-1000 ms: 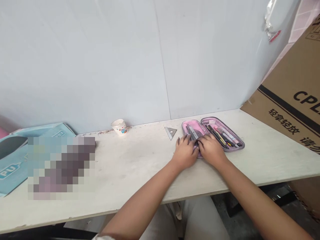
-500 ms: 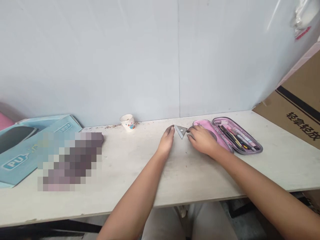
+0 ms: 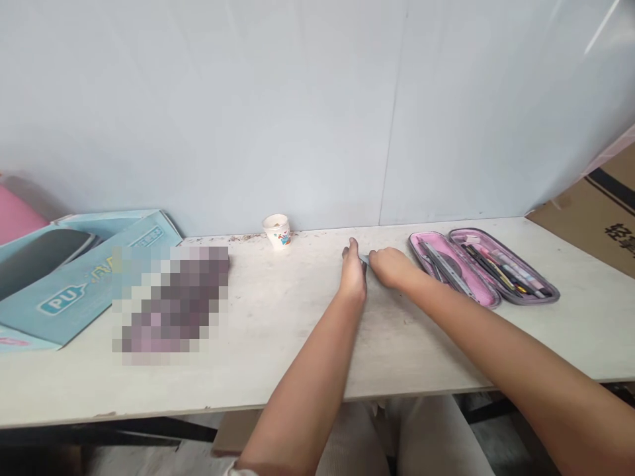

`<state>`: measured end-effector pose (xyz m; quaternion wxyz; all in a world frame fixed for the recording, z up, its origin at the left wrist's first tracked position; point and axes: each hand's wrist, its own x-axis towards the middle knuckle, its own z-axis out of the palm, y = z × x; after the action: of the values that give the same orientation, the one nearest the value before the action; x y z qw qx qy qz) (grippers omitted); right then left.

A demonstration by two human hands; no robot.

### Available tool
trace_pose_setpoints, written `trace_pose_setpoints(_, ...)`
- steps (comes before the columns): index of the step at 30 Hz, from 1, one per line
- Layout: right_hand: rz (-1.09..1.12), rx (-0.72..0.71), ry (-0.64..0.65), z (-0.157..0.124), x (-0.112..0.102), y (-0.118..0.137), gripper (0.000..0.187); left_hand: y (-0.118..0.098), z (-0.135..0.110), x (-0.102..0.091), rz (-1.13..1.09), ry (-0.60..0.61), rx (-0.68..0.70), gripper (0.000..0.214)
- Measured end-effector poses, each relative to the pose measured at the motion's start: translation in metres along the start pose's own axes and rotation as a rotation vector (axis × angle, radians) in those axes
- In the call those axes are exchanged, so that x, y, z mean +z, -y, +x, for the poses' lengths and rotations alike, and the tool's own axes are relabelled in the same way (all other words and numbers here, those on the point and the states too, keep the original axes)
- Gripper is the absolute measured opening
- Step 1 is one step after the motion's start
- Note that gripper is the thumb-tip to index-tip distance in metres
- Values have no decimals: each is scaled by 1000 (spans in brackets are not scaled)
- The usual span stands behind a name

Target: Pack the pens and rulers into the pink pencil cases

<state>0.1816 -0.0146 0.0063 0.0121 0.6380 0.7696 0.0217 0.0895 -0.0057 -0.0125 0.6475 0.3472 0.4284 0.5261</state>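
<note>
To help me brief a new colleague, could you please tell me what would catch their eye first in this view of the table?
The open pink pencil case stands out at the right of the white table, and the pale blue box printed "PU" at the far left. In the middle, the left hand and right hand sit close on either side of a small grey piece, mostly hidden between them.

Bare left forearm at 7 o'clock of the frame and bare right forearm at 4 o'clock, both smooth and tapering toward the wrists. At the very bottom edge, near 7 o'clock, a white cuff on the left arm, its cloth too cut off to make out. At 6 o'clock, pale cream ribbed trousers, soft-looking, with fine vertical ribs, loose over both thighs. Near the frame's centre, an uncovered left hand and right hand, fingernails too small to make out.
</note>
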Motion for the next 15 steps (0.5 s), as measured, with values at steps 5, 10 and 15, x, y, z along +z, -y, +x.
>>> trace_pose_setpoints(5,1,-34,-8,-15,2,-5,27,-8,-8,-2,39,13,-25,68)
trace_pose_setpoints(10,51,2,-76,-36,3,-16,34,-5,-16,0,61,188,-79,81)
trace_pose_setpoints(15,112,198,-257,-64,-3,-46,39,11,-29,4,400,424,269,56)
